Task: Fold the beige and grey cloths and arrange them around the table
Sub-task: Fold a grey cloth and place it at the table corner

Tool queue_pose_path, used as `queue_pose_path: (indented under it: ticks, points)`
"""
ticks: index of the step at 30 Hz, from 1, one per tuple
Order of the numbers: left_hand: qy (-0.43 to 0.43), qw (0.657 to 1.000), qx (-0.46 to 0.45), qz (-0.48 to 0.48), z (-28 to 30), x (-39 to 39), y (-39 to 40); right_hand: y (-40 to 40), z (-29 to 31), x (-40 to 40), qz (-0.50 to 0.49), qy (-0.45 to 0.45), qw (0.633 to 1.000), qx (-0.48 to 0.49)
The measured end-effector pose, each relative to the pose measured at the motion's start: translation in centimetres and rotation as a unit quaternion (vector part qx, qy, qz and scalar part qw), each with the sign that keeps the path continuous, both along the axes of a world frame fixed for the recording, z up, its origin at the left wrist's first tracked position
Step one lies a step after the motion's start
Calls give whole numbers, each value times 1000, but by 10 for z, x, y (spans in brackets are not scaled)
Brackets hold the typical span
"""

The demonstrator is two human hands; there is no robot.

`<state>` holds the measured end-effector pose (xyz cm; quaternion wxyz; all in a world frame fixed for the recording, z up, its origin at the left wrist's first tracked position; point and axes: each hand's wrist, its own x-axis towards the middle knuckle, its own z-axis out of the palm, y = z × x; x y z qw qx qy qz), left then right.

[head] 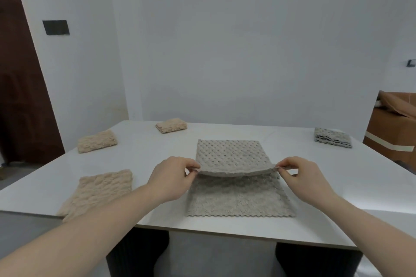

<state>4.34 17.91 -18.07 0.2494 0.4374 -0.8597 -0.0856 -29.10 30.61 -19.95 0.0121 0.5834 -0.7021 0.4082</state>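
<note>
A grey dimpled cloth (234,155) lies in the middle of the white table (315,175), its near half fuzzy side up. My left hand (171,177) pinches one corner of a raised fold and my right hand (301,175) pinches the other, holding that edge a little above the lower layer. An unfolded beige cloth (101,191) lies flat at the near left, partly under my left forearm. Two folded beige cloths sit further back, one at the left (97,141) and one at the far edge (171,125). A folded grey cloth (332,137) sits at the far right.
A white wall stands right behind the table. A dark brown door (20,96) is at the left. A brown cardboard box (391,132) stands beyond the table's right edge. The table's near edge runs just below the grey cloth.
</note>
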Motion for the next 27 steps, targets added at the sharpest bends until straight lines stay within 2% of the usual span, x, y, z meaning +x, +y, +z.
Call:
queue_pose_path:
  ticks: [4, 9, 16, 27]
  points:
    - [-22, 999, -31, -23, -9, 9, 16, 19, -7, 4, 10, -12, 1000, -7]
    - [-50, 996, -58, -42, -22, 18, 24, 36, -17, 2, 30, 36, 999, 18]
    - [-93, 994, -42, -43, -28, 21, 28, 48, -27, 2, 38, 83, 994, 58]
    - [-122, 992, -12, -43, -32, 20, 31, 58, -37, 9, 36, 69, 991, 108]
